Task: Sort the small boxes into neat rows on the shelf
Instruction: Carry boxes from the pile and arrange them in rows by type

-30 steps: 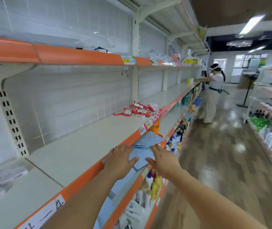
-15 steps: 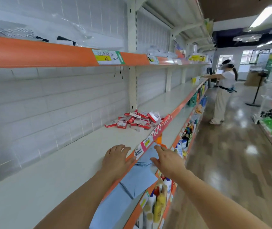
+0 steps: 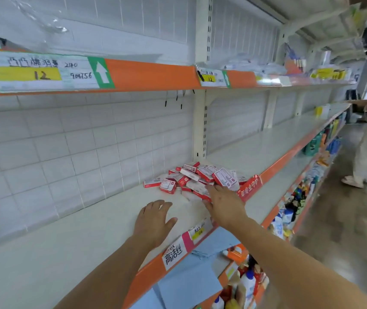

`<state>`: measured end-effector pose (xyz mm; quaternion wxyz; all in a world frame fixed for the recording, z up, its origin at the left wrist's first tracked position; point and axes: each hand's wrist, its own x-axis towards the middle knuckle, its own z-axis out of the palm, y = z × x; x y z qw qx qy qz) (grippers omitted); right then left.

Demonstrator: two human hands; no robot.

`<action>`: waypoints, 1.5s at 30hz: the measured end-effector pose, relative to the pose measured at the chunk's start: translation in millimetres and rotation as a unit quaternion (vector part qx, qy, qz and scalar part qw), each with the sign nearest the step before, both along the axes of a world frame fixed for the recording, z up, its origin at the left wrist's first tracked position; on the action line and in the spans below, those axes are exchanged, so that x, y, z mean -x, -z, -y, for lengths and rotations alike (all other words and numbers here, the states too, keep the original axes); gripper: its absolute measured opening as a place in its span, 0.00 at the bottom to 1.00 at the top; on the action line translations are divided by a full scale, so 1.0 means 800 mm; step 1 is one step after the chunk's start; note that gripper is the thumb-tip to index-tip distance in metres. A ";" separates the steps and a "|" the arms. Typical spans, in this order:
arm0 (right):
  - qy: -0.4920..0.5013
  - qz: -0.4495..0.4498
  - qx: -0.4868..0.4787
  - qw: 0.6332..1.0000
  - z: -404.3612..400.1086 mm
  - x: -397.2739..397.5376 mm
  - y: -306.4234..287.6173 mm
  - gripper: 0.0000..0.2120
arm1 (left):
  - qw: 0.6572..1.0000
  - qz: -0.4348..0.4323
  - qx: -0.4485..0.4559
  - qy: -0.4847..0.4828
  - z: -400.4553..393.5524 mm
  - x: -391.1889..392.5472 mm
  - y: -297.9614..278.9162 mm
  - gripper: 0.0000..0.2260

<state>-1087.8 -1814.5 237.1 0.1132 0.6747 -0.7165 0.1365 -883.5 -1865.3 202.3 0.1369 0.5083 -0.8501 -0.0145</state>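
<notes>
Overhead, I read "12" on the upper price tag [image 3: 44,70]. My left hand [image 3: 153,221] lies flat, fingers straight, on the shelf [image 3: 66,237]; my right hand [image 3: 225,204], fingers extended, touches the red-and-white small boxes [image 3: 196,177] heaped near the front edge.

A single head-worn wide-angle view looks forward and slightly down along a shop shelf [image 3: 71,237], close enough that both forearms enter from the bottom edge. The shelving fills the left and centre of the frame; the aisle floor [image 3: 343,219] recedes at the right.
</notes>
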 end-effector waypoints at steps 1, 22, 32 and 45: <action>-0.008 -0.005 0.001 1.000 0.013 0.004 -0.001 0.23 | 1.000 0.001 -0.003 -0.009 0.008 0.002 0.002 0.24; -0.051 -0.067 -0.010 0.996 0.180 0.015 0.006 0.22 | 0.999 -0.035 -0.026 0.023 0.176 0.056 0.013 0.27; -0.073 -0.045 -0.004 0.996 0.173 -0.002 0.005 0.23 | 0.998 -0.024 -0.034 -0.039 0.150 0.040 0.000 0.25; -0.234 0.057 -0.021 0.970 0.112 -0.057 0.013 0.23 | 0.980 -0.081 -0.050 -0.173 0.030 -0.019 -0.011 0.20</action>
